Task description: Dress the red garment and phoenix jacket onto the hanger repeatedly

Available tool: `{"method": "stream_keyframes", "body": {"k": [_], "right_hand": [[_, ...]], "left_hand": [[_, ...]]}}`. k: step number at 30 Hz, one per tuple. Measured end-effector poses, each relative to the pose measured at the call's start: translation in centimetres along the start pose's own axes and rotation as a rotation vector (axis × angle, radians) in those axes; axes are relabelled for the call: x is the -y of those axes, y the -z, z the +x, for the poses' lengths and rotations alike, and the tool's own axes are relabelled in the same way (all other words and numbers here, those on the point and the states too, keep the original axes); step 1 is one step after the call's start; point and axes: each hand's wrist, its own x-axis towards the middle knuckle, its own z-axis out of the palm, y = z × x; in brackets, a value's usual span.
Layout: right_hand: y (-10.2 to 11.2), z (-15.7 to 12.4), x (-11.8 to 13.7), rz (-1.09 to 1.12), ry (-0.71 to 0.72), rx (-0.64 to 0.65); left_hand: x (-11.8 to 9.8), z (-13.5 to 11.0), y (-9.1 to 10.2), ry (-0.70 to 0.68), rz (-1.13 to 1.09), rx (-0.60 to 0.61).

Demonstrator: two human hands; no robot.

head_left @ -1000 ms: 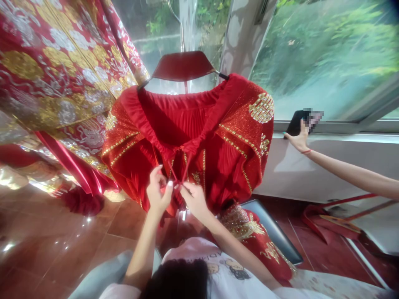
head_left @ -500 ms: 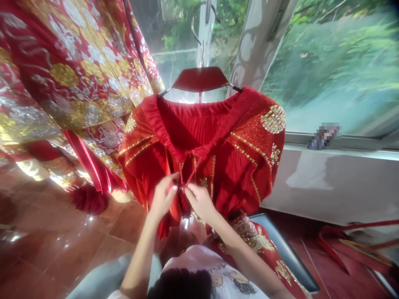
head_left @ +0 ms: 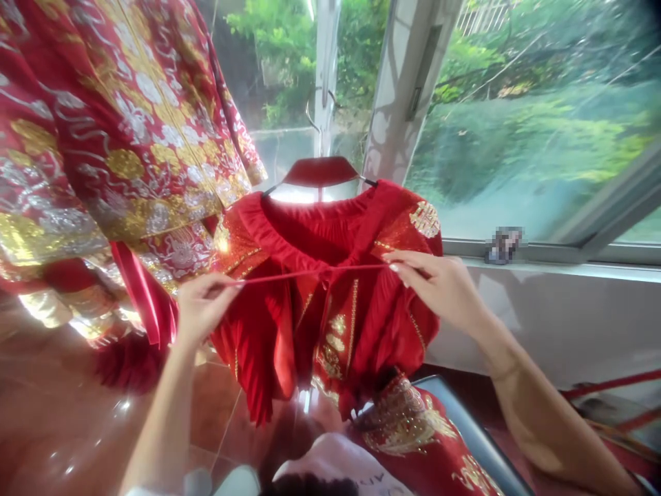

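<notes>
A red pleated garment with gold trim (head_left: 330, 331) hangs from a hanger with a dark red middle piece (head_left: 321, 172). At its gathered neckline a thin red drawstring (head_left: 289, 275) is tied at the centre, and both ends stretch outward, nearly level. My left hand (head_left: 204, 306) pinches the end on the left side, fingers closed. On the other side, my right hand (head_left: 434, 279) pinches the opposite end in front of the garment's shoulder. The knot itself is too small to make out clearly.
A red robe with gold and silver embroidery (head_left: 139, 138) hangs at the left. Red embroidered cloth (head_left: 407, 420) lies over a dark seat (head_left: 465, 420) at lower right. Behind stand a window frame (head_left: 397, 96) and a sill (head_left: 568, 269).
Both hands have moved apart from the middle, drawing the drawstring ends out to the sides. The view has shifted, so the hanger and garment appear lower.
</notes>
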Motion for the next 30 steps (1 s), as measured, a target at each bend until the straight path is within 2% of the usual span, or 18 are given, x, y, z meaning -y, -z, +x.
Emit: {"method": "stream_keyframes", "body": {"k": [2,4,7,9,11,13,16,17,20,23,26,30], "right_hand": [[1.5,0.7,-0.9,-0.100,0.057,-0.049],[2.2,1.3,-1.8,-0.173,0.068,-0.090],[1.9,2.2,-3.4,-0.260,0.026,-0.141],[1.1,2.5,-4.1,-0.332,-0.018,-0.104],[0.1,2.5,-3.9,-0.438,-0.076,-0.004],[-1.1,2.3,-2.6,-0.561,-0.112,0.062],[-3.2,2.4,0.7,-0.622,-0.052,-0.026],[-4.0,2.6,1.8,-0.588,-0.006,-0.069],[-6.5,3.9,4.0,-0.477,0.085,-0.071],[-8.2,5.4,4.4,-0.497,0.048,0.053],[-7.9,6.3,3.8,-0.470,0.041,0.130],[-5.6,7.3,3.3,-0.134,-0.014,0.222]], "left_hand": [[0.1,1.7,2.7,0.005,-0.038,-0.011],[0.6,3.4,4.5,0.002,-0.075,-0.031],[2.3,5.6,5.3,0.046,-0.119,-0.093],[3.2,6.3,5.0,0.088,-0.087,-0.105],[3.2,6.2,4.0,0.070,0.045,-0.091],[2.0,5.2,2.3,-0.041,0.299,-0.142],[-0.9,2.7,-1.7,-0.293,0.693,-0.321],[-1.8,1.9,-3.4,-0.372,0.752,-0.321],[-2.9,0.5,-8.5,-0.472,0.825,-0.069],[-2.4,0.6,-11.9,-0.385,0.859,0.072],[-1.9,1.8,-12.2,-0.282,0.824,0.116],[-3.1,3.3,-10.0,-0.194,0.494,0.259]]}}
